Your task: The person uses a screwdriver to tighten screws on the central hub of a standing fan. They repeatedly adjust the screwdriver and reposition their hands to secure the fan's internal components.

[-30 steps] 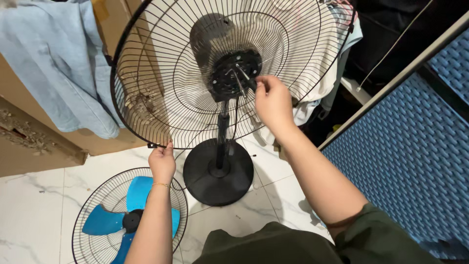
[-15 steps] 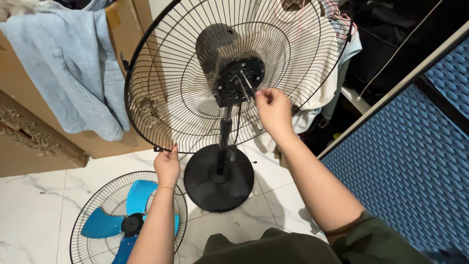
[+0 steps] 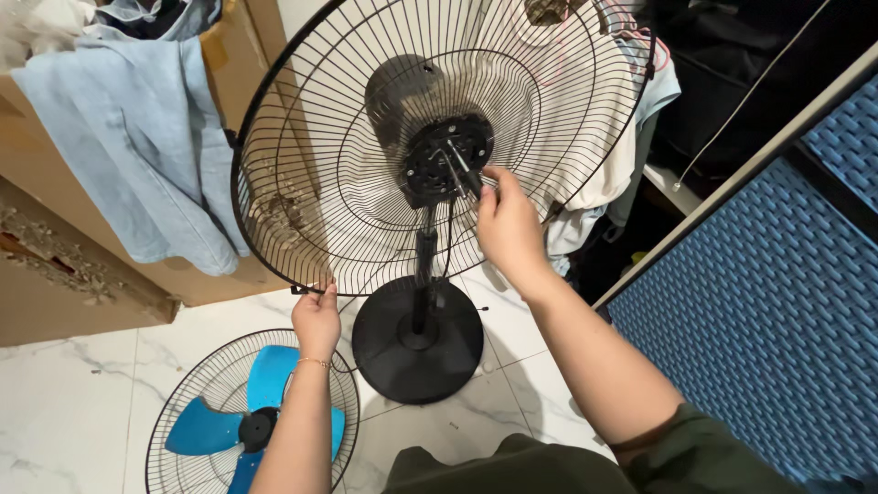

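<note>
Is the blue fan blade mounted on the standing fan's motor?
No, the blue fan blade lies on the floor inside a detached grille, beside the fan's base.

Both bare arms extended forward, hands raised at differing heights.
Left hand (image 3: 316, 316) low, fingers curled in a pinch; right hand (image 3: 506, 222) higher, fingertips gathered, forearm bare.

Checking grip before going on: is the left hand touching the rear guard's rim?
Touching. The head view shows the left hand pinching the bottom rim of the rear guard, no gap visible.
</note>
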